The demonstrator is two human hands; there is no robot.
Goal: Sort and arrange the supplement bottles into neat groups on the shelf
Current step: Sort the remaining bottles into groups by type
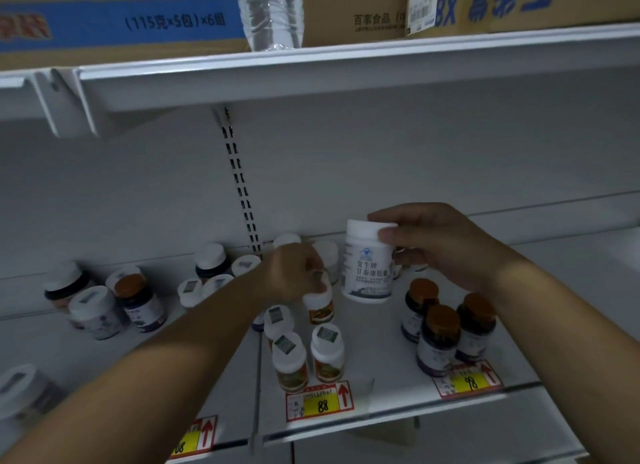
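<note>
My right hand (440,245) holds a large white bottle (367,266) by its cap, lifted above the white shelf (381,342). My left hand (294,273) grips the white cap of a small orange-labelled bottle (320,307) at the shelf's middle. Three more white-capped, orange-labelled bottles (289,363) stand just in front of it. Three dark bottles with orange caps (440,339) stand grouped at the right. Several mixed bottles (138,301) stand loosely at the left, and a few white-capped ones (214,259) sit near the back wall.
Yellow price tags (320,401) hang on the shelf's front edge. The upper shelf (346,68) carries cardboard boxes (121,23) and a clear water bottle (273,13). A slotted upright (240,183) runs down the back wall. One more bottle (20,394) shows at the far left.
</note>
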